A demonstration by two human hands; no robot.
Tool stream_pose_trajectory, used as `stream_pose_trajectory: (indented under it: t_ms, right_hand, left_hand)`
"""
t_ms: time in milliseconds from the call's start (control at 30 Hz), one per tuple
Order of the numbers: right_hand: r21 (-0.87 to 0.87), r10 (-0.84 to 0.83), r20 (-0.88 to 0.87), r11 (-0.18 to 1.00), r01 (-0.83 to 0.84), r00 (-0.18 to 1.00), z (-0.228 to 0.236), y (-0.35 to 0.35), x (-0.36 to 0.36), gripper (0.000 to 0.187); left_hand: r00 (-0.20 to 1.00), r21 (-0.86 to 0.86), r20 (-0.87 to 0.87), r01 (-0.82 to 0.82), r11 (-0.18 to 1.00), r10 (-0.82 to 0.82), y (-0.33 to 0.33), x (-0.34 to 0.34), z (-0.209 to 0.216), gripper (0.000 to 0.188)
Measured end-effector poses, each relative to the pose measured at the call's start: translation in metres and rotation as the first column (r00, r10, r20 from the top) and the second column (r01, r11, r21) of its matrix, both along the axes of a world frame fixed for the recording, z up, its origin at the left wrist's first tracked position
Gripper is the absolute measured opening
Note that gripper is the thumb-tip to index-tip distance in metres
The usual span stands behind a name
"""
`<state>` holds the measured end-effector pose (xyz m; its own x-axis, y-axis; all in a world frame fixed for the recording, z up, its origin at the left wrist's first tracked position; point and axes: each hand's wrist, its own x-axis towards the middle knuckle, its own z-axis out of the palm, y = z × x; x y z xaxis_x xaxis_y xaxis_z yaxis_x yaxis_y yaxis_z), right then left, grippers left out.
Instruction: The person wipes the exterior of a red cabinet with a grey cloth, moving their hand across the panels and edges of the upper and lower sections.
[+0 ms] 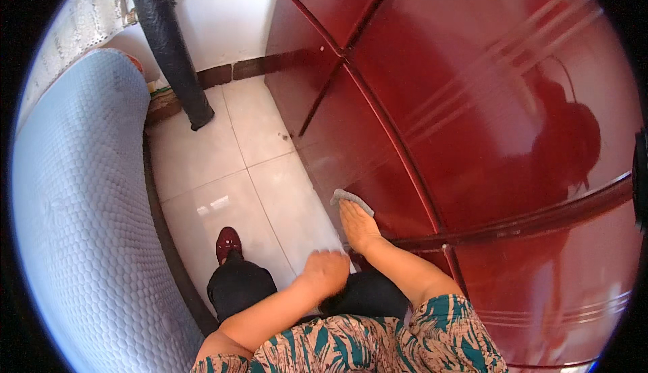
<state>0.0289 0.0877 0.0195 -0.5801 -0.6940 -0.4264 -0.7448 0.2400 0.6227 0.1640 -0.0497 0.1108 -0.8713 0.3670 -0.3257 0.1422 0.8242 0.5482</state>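
My right hand (360, 228) presses a small grey cloth (350, 198) flat against the lower part of a glossy dark red cabinet door (472, 123). Only the cloth's top edge shows beyond my fingertips. My left hand (327, 272) is curled and rests on my dark-trousered knee (364, 292), holding nothing that I can see. Both forearms come in from the bottom edge, above a patterned teal and brown garment (378, 346).
White floor tiles (229, 164) run between the cabinet and a pale blue quilted mattress (74, 224) on the left. A black padded pipe (169, 42) leans down to the floor by the white wall. One dark red shoe (228, 243) stands on the tiles.
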Motion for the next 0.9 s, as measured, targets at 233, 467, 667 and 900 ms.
stream_pose_trajectory:
  t_ms: [233,467,667,900]
  right_hand:
    - [-0.028,0.005,0.088,1.000,-0.002,0.996,0.051,0.006,0.021,0.053]
    - [-0.242,-0.015,0.135,0.969,0.048,0.991,0.073,0.023,0.029,0.042]
    - [-0.097,-0.142,0.567,0.967,0.236,0.811,0.078,0.001,0.112,0.031]
    - [-0.130,-0.036,0.816,0.961,0.244,0.577,0.008,-0.006,0.134,0.030]
  left_hand:
    - [0.776,0.802,0.077,-0.421,0.423,0.626,0.028,-0.063,-0.070,0.035]
    - [0.696,0.824,0.367,-0.551,0.130,0.617,0.053,-0.093,-0.085,0.033]
    - [0.661,0.726,0.678,-0.670,-0.155,0.322,0.047,-0.086,-0.070,0.033]
    - [0.553,0.634,0.771,-0.712,-0.303,0.315,0.064,-0.100,-0.073,0.031]
